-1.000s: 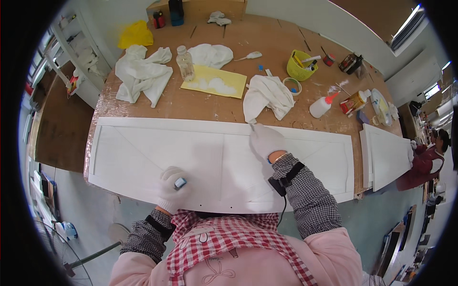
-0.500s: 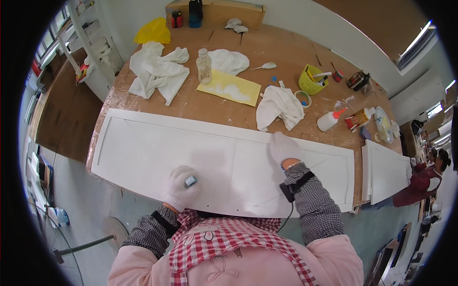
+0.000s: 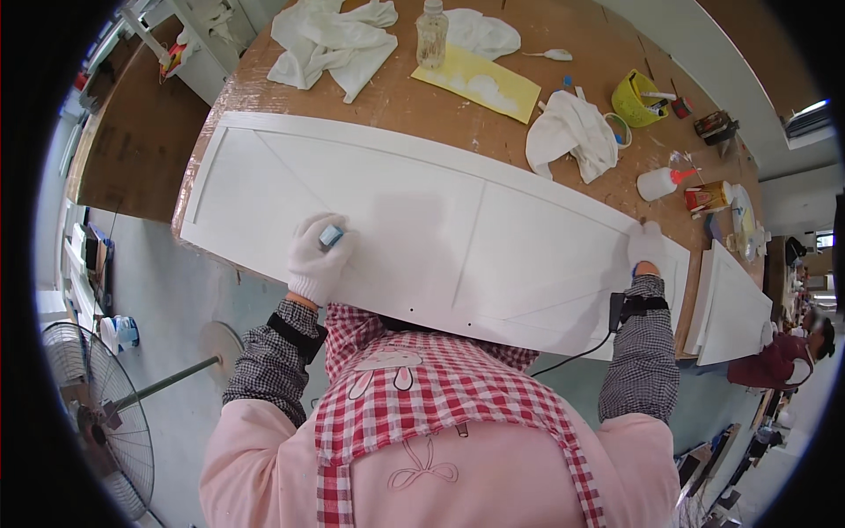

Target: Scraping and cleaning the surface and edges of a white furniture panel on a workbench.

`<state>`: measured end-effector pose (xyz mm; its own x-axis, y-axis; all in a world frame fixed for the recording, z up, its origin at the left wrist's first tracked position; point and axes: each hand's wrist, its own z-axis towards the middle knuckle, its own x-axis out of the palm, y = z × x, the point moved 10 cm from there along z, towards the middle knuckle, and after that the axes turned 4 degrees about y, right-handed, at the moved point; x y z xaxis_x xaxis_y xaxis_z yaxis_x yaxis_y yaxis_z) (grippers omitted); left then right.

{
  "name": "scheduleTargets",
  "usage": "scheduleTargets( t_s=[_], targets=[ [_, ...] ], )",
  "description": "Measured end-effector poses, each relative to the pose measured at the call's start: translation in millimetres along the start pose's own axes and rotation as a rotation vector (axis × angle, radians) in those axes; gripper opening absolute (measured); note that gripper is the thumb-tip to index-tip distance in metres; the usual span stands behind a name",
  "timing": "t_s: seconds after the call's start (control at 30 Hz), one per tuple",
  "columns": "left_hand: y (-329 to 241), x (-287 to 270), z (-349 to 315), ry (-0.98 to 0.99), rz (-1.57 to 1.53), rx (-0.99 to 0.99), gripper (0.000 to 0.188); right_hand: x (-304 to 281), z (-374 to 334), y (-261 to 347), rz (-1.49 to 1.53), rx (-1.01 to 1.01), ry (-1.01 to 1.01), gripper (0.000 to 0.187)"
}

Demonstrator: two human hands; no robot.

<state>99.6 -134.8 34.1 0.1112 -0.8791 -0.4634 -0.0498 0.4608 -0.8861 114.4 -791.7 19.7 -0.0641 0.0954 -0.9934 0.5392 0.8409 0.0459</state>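
Left hand (image 3: 321,260) closed on a small block (image 3: 331,236), right hand (image 3: 646,248) at the panel's (image 3: 546,251) far edge

Both hands wear white gloves. The left hand has its fingers curled round the block, whose pale blue end shows at the top of the fist, and it rests over the panel's near side. The right hand, well apart from it, lies with its fingers together at the far edge, near the panel's right end; whether it grips anything cannot be told, as its underside is hidden. The long white panel lies flat on the table (image 3: 396,107), beneath and between the two hands.

Just beyond the right hand lies a squeeze bottle (image 3: 655,185) with a red tip, and a can (image 3: 708,196) is to the right of that. A crumpled cloth (image 3: 576,141) lies beyond the right hand and to its left, with a green basket (image 3: 628,102) farther off. Beyond the left hand and to its right, a clear bottle (image 3: 431,40) touches a yellow sheet (image 3: 509,99) dusted white. A second panel (image 3: 735,304) is to the right of the right hand.
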Motion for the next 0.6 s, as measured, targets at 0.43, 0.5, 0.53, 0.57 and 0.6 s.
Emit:
scheduleTargets(
  t_s=[0.43, 0.5, 0.53, 0.57, 0.6],
  targets=[
    [-23.7, 1.3, -1.2, -0.005, 0.276, 0.22, 0.026, -0.6, -94.3, 270.5, 0.095, -0.598, 0.057, 0.027],
    [-25.1, -0.5, -0.9, -0.008, 0.283, 0.224, 0.026, -0.3, -95.5, 307.3, 0.103, -0.648, 0.086, 0.026],
    [-24.7, 1.2, -0.6, -0.007, 0.291, 0.231, 0.026, -0.8, -96.2, 321.7, 0.106, -0.687, 0.111, 0.026],
    [-24.8, 2.5, -0.4, -0.006, 0.299, 0.238, 0.026, -1.1, -93.7, 329.9, 0.108, -0.691, 0.112, 0.026],
    [-25.3, 1.8, -0.3, -0.012, 0.304, 0.233, 0.026, -1.4, -91.1, 338.7, 0.093, -0.697, 0.103, 0.026]
  ],
)
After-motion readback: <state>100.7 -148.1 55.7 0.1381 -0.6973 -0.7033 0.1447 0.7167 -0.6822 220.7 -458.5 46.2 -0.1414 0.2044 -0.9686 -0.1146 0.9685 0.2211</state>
